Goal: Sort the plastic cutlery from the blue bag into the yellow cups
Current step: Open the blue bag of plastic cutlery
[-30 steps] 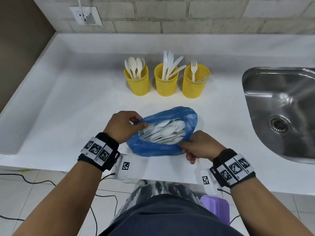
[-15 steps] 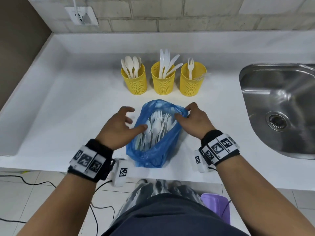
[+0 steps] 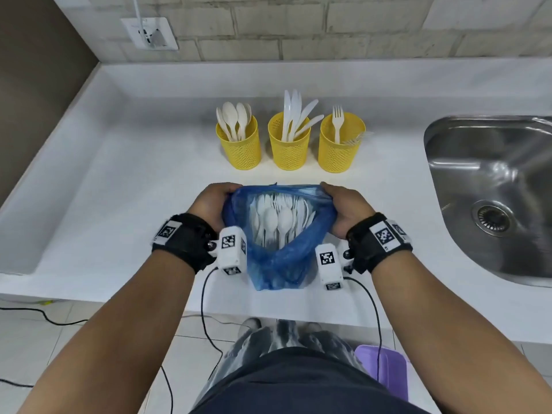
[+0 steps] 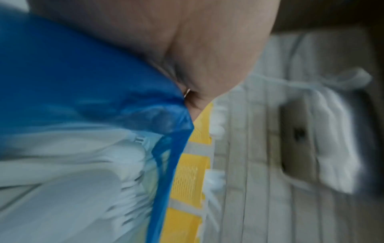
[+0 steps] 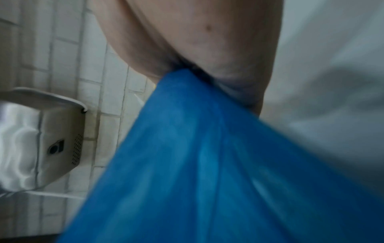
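Note:
A blue plastic bag point(image 3: 280, 264) lies on the white counter in front of me, its mouth pulled wide toward the cups. Inside shows a pile of white cutlery point(image 3: 277, 218), mostly spoons. My left hand point(image 3: 213, 201) grips the bag's left rim and my right hand point(image 3: 343, 204) grips the right rim. Behind stand three yellow mesh cups: the left cup point(image 3: 239, 144) holds spoons, the middle cup point(image 3: 288, 143) knives, the right cup point(image 3: 340, 144) forks. Both wrist views are blurred, showing the blue bag point(image 4: 72, 82) point(image 5: 207, 164) against my palms.
A steel sink point(image 3: 493, 198) is set into the counter point(image 3: 134, 204) on the right. A wall socket point(image 3: 149, 32) sits on the brick wall at the back left. A purple container point(image 3: 385, 372) stands on the floor below the counter edge.
The bag has turned from lying sideways to pointing its mouth at the cups. Both hands shifted to opposite sides of the rim and stretched the mouth wide.

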`<control>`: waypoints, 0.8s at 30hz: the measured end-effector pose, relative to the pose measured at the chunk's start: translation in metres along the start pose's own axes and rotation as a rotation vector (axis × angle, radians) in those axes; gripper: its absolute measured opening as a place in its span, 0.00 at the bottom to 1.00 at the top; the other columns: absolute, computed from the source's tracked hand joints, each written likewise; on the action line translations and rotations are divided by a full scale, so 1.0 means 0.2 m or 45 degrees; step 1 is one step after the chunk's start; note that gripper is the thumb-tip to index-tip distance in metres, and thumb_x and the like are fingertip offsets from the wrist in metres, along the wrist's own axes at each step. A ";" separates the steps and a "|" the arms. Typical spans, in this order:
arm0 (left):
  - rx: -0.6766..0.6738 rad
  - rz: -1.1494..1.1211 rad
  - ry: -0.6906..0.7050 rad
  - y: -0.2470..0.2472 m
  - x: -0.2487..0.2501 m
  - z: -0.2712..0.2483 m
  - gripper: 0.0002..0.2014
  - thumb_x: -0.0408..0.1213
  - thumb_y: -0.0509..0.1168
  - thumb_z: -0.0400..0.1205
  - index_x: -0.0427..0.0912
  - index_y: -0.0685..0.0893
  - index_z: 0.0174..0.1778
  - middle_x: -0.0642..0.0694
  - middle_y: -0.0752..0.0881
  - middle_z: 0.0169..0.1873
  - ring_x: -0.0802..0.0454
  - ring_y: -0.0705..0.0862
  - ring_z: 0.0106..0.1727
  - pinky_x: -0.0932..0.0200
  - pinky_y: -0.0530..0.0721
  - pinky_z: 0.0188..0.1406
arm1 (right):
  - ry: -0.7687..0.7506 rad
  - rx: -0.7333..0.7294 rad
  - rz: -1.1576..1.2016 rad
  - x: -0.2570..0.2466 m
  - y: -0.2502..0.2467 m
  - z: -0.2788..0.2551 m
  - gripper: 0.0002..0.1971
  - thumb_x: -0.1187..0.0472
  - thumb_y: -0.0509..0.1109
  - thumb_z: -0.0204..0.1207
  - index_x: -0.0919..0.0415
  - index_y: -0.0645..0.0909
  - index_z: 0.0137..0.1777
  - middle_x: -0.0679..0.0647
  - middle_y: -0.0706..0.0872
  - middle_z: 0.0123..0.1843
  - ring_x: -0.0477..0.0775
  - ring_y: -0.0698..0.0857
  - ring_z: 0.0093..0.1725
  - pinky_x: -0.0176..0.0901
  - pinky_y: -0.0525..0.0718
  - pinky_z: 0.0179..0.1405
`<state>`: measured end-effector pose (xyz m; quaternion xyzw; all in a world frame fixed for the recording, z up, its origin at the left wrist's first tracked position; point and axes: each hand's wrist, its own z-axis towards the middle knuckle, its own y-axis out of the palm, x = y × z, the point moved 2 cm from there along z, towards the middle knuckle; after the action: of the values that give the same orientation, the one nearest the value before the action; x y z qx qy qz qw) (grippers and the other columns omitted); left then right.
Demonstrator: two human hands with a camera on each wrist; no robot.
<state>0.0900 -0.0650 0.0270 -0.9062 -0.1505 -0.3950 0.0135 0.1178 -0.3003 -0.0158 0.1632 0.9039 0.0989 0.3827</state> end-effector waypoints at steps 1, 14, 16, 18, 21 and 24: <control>-0.002 -0.052 -0.067 -0.01 -0.01 0.00 0.14 0.35 0.61 0.85 0.38 0.85 0.34 0.43 0.86 0.24 0.47 0.83 0.29 0.59 0.82 0.33 | 0.005 0.019 -0.012 0.00 0.00 0.03 0.12 0.61 0.69 0.87 0.65 0.84 0.43 0.60 0.88 0.36 0.59 0.87 0.37 0.52 0.86 0.46; 0.102 1.151 0.006 -0.17 -0.17 -0.14 0.32 0.65 0.75 0.73 0.32 0.91 0.43 0.42 0.88 0.32 0.49 0.82 0.31 0.56 0.83 0.36 | -0.279 0.183 -1.379 -0.01 -0.12 -0.22 0.26 0.36 0.67 0.77 0.63 0.79 0.53 0.59 0.87 0.46 0.61 0.88 0.43 0.48 0.86 0.39; 0.028 1.092 -0.023 -0.18 -0.21 -0.21 0.28 0.60 0.78 0.73 0.32 0.92 0.41 0.44 0.88 0.28 0.52 0.81 0.27 0.59 0.84 0.32 | -0.151 0.033 -1.413 0.04 -0.14 -0.30 0.29 0.33 0.67 0.77 0.64 0.82 0.43 0.60 0.89 0.36 0.59 0.88 0.31 0.46 0.85 0.30; -0.079 0.938 -0.025 -0.17 -0.24 -0.26 0.20 0.49 0.79 0.76 0.31 0.92 0.41 0.42 0.89 0.29 0.53 0.82 0.27 0.60 0.86 0.33 | -0.072 -0.099 -1.301 0.09 -0.14 -0.34 0.27 0.37 0.70 0.79 0.66 0.83 0.41 0.59 0.87 0.30 0.56 0.85 0.25 0.43 0.83 0.25; -0.144 0.664 -0.010 -0.15 -0.28 -0.29 0.07 0.31 0.75 0.81 0.30 0.88 0.48 0.36 0.89 0.36 0.50 0.87 0.31 0.58 0.91 0.39 | -0.069 -0.154 -1.000 0.15 -0.13 -0.34 0.16 0.50 0.75 0.81 0.66 0.85 0.45 0.61 0.88 0.33 0.56 0.84 0.26 0.44 0.84 0.27; -0.140 0.480 0.016 -0.14 -0.32 -0.30 0.06 0.21 0.69 0.81 0.29 0.86 0.52 0.32 0.89 0.43 0.46 0.91 0.42 0.54 0.93 0.48 | -0.007 -0.140 -0.730 0.17 -0.09 -0.37 0.14 0.52 0.77 0.80 0.65 0.84 0.48 0.62 0.87 0.35 0.57 0.85 0.29 0.47 0.86 0.31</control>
<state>-0.0006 -0.0632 0.0195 -0.9152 0.0437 -0.3986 0.0388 0.0388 -0.3093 0.0070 -0.1198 0.9054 0.0353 0.4057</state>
